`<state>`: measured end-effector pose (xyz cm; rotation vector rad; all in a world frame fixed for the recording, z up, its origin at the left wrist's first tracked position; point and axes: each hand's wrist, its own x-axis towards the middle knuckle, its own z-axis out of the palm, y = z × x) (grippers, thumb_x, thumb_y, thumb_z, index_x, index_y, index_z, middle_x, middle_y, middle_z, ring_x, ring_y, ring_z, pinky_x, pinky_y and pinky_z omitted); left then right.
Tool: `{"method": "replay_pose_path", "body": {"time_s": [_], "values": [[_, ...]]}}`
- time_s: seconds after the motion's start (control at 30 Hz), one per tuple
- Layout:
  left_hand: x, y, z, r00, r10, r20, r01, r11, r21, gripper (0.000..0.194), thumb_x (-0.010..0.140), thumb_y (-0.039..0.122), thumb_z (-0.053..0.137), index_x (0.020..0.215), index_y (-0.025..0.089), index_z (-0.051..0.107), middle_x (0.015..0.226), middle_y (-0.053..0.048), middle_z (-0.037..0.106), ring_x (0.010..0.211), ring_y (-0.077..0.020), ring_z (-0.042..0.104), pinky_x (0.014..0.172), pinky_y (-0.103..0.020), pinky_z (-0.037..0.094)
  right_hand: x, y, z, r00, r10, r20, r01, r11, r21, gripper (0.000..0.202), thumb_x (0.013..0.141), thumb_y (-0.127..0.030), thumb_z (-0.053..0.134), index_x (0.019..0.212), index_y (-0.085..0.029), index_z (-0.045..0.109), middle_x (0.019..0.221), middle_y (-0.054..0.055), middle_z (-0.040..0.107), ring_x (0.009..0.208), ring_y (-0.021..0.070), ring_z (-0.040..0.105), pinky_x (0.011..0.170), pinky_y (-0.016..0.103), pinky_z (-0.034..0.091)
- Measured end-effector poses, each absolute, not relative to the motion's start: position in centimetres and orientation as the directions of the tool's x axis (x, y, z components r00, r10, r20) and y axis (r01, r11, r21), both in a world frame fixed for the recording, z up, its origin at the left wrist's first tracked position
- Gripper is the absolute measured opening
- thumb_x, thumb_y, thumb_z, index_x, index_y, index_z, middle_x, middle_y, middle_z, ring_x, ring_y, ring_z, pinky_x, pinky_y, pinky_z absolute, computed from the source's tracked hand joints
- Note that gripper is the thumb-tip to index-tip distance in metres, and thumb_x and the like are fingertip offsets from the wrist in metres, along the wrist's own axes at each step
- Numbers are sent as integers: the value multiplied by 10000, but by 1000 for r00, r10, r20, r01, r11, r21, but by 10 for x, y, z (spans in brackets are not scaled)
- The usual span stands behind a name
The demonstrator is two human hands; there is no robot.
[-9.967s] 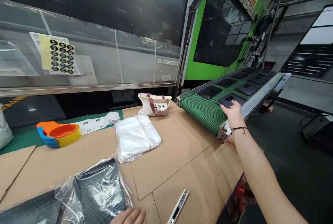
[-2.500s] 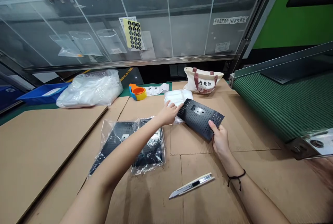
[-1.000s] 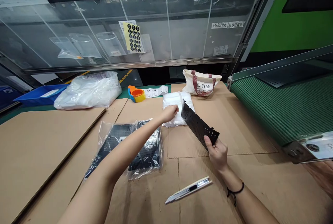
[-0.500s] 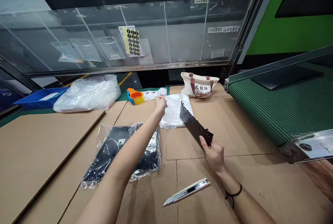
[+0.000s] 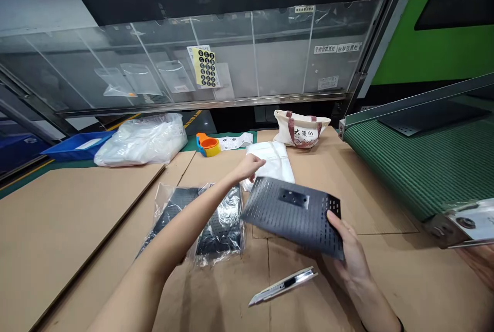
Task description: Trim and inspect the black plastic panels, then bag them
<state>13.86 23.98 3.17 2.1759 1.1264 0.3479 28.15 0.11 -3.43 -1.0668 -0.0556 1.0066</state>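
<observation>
My right hand point(image 5: 349, 247) grips a black perforated panel point(image 5: 283, 219) by its right end, thumb on top. The panel is held above the table, its slotted face and small rectangular recess turned up towards me. My left hand point(image 5: 250, 166) is closed at the stack of white plastic bags point(image 5: 276, 159), just behind the panel's far left corner. Whatever its fingers may hold is hidden. Under my left forearm lie black perforated panels in clear plastic bags point(image 5: 224, 224). A utility knife point(image 5: 283, 285) rests on the cardboard point(image 5: 216, 296) in front of the panel.
A green conveyor belt point(image 5: 420, 152) with a metal frame stands at the right; part of another hand point(image 5: 478, 265) shows beneath it. Along the back are a cloth bag point(image 5: 301, 128), a tape dispenser point(image 5: 208, 145), a large plastic bag point(image 5: 142, 139) and a blue tray point(image 5: 73, 152).
My right hand has turned the panel from nearly edge-on to face-up and brought it left, nearer my left hand. My left hand has shifted slightly right and down over the white bags.
</observation>
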Motion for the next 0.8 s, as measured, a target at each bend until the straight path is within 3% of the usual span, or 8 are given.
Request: {"method": "replay_pose_path", "body": {"time_s": [0.13,0.3,0.43,0.53,0.63,0.8], "values": [[140,221,33,665,743,-71,653,-533,538,430,946,331,419,540,192,396,432,25,435,421,-141,544,488,-244,447,258,-8,-41,531,677,-510,-784,162,-600,445,585,-366,877,970,-181,751,1013,43,759,944,198,705,822,259,574],[140,197,17,653,757,30,728,-638,251,310,945,274,414,839,117,659,826,-160,694,864,-297,683,791,-404,499,230,-23,-49,430,750,-503,-845,138,-517,379,592,-314,892,913,-167,756,1026,57,757,892,173,718,862,258,571],[138,183,9,631,775,34,769,-631,97,483,982,351,326,903,82,718,919,-228,705,944,-345,678,810,-438,491,226,-34,-52,382,746,-546,-871,92,-484,425,544,-280,917,921,-166,758,987,52,765,865,154,724,839,208,567],[137,178,9,628,778,24,777,-628,41,577,985,446,303,881,83,740,900,-228,711,918,-348,687,780,-427,497,227,-35,-55,347,731,-588,-884,46,-466,432,527,-262,918,915,-158,759,956,61,769,890,186,722,896,270,560],[135,177,10,629,777,24,777,-629,13,591,988,465,290,876,99,741,895,-212,714,918,-331,691,776,-406,496,224,-33,-57,395,695,-601,-882,104,-460,410,602,-305,871,973,-183,749,1015,53,759,973,191,703,979,318,517],[129,177,9,672,740,33,741,-672,3,397,991,343,342,1017,129,676,933,-163,721,900,-298,694,746,-371,505,212,-29,-59,463,651,-601,-863,178,-472,447,657,-413,816,1040,-202,726,1094,50,738,1080,192,659,1056,339,449]]}}
